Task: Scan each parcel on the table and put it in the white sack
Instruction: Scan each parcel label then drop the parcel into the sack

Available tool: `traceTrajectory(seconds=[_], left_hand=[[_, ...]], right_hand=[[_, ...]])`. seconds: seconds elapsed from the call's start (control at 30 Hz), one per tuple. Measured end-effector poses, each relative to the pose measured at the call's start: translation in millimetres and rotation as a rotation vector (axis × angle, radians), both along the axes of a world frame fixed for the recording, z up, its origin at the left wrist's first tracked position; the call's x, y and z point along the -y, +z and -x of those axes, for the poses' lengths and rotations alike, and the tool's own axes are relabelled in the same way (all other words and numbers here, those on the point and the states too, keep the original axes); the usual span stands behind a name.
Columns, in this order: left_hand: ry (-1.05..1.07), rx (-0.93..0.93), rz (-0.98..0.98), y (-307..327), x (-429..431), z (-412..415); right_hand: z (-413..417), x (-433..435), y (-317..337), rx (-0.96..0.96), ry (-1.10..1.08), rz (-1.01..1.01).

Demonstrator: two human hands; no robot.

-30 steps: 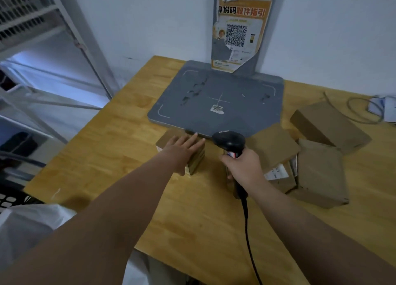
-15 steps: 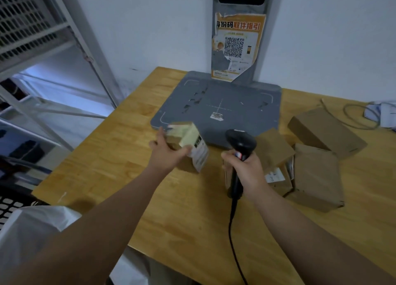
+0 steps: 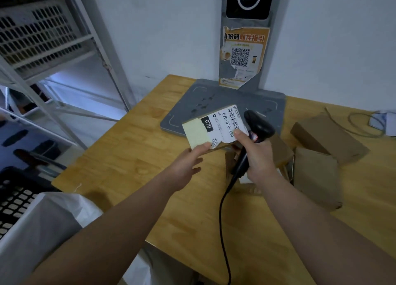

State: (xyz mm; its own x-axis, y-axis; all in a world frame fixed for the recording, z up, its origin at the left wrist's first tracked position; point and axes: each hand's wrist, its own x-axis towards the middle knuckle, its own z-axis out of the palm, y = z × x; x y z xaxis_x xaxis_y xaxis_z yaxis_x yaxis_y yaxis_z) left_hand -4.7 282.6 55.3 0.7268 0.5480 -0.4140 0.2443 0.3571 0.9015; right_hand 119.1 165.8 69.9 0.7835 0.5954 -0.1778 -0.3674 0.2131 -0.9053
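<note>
My left hand [image 3: 188, 162] holds a small cardboard parcel [image 3: 212, 128] up above the table, its white shipping label with barcode facing me. My right hand [image 3: 256, 154] grips the black corded barcode scanner [image 3: 256, 130] right beside the parcel, and its thumb touches the label's right edge. Several brown parcels lie on the wooden table [image 3: 132, 156] to the right: one flat box [image 3: 327, 136], another [image 3: 317, 175] in front of it, and one [image 3: 280, 151] partly hidden behind my right hand. The white sack [image 3: 42, 231] stands open at the lower left.
A grey scan platform [image 3: 222, 104] with an upright post and an orange QR poster [image 3: 242, 57] stands at the table's back. Cables and a white adapter [image 3: 381, 121] lie at the far right. Metal shelving [image 3: 53, 48] and a black crate [image 3: 12, 196] are at the left.
My left hand has lifted the parcel off the table and turned its label face up. My right hand has brought the scanner up beside it, thumb on the label.
</note>
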Motion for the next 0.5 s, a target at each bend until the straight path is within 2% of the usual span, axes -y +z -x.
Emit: traceTrajectory(seconds=[0.13,0.2,0.23,0.3,0.37,0.43,0.5], left_hand=[[0.128,0.086,-0.254,6.6,-19.1,10.3],[-0.032,0.023,-0.399,12.0,-30.2,14.2],[-0.143,-0.03,-0.41,17.2,-32.2,16.2],[-0.338,-0.08,-0.31,24.1,-36.2,19.8],[-0.46,-0.111,-0.246,30.6,-34.0,23.4],[-0.459,-0.165,-0.248,28.6,-33.1,25.2],[-0.34,-0.203,-0.27,20.5,-33.0,26.5]], right_hand=[[-15.0,8.6,1.4,0.291,0.094,0.176],[-22.3,12.7,6.4,0.367,0.217,0.27],[-24.9,14.9,9.1,0.38,0.289,0.285],[-26.0,18.4,16.2,0.394,0.419,0.288],[-21.1,19.8,21.7,0.403,0.494,0.287],[-12.1,17.2,22.8,0.352,0.433,0.285],[-2.0,13.8,21.4,0.246,0.267,0.297]])
